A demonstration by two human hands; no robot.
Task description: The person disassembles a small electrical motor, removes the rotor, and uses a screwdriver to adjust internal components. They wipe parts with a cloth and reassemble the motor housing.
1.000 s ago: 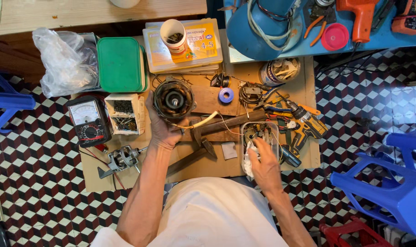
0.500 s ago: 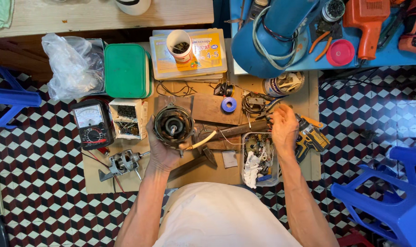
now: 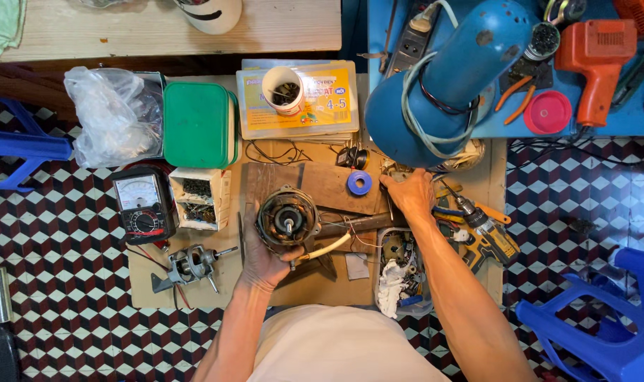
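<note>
A blue lamp hood sits at one o'clock. The fan motor lies centre on the wooden board, the left hand curled around it. At two o'clock of it, the right hand rests with fingers bent among tools; whether they hold anything I cannot tell.

Left arm: bare, reaches forward from the body, elbow bent a little, forearm running up and slightly inward.
Left hand: palm up, fingers curled in a cupping grip, thumb on the near side.
Right arm: bare, stretched further out than the left, forearm angling up and to the left from the elbow.
Right hand: back of the hand up, fingers bent downward and bunched; what they close on is hidden.
</note>
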